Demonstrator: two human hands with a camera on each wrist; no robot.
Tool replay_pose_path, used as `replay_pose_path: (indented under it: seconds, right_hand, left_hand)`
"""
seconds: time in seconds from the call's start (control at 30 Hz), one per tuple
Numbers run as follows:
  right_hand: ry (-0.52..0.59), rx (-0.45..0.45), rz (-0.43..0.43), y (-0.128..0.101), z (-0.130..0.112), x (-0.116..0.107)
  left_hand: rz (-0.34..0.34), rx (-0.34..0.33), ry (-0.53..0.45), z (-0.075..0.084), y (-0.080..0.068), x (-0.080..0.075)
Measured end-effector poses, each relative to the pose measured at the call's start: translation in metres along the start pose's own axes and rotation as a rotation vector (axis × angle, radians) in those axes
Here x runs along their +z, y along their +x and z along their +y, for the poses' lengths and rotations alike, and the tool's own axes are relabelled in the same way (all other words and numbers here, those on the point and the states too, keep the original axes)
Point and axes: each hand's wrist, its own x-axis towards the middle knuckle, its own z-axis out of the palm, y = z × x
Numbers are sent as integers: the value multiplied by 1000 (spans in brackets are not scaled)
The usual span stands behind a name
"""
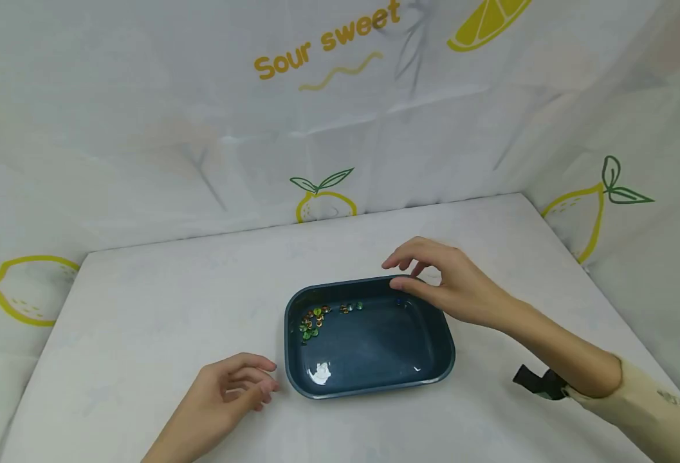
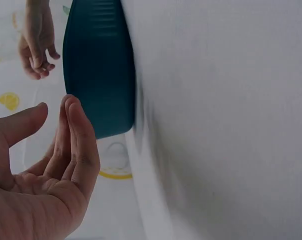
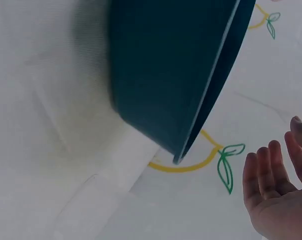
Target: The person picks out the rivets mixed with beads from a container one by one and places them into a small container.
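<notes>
A dark blue rectangular dish point(image 1: 368, 389) with rounded corners stands on the white table. Small shiny green and amber beads point(image 1: 311, 323) are scattered in its back left part, and a few dark blue ones point(image 1: 401, 302) lie near the back right. My right hand point(image 1: 450, 280) is over the dish's back right corner, fingers loosely bent, with nothing visible in it. To the left of the dish, my left hand point(image 1: 229, 392) has its fingers relaxed near the dish's wall point(image 2: 101, 65). The left wrist view shows nothing in its grasp.
White cloth walls point(image 1: 160, 128) printed with lemons and lettering stand behind and beside the table point(image 1: 160, 308). A black strap point(image 1: 542, 384) hangs at the right forearm, by the pale sleeve point(image 1: 635, 411). Bare table surface lies left of the dish.
</notes>
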Motion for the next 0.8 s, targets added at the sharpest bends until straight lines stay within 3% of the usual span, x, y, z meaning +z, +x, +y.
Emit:
replay_pose_path:
  seconds: [0.33, 0.8]
  right_hand:
    - [83, 39, -175, 20, -16, 9]
    - [184, 55, -352, 45, -33, 17]
  left_hand:
    - [7, -47, -123, -2, 8, 20]
    - [-2, -60, -186, -9, 15, 26]
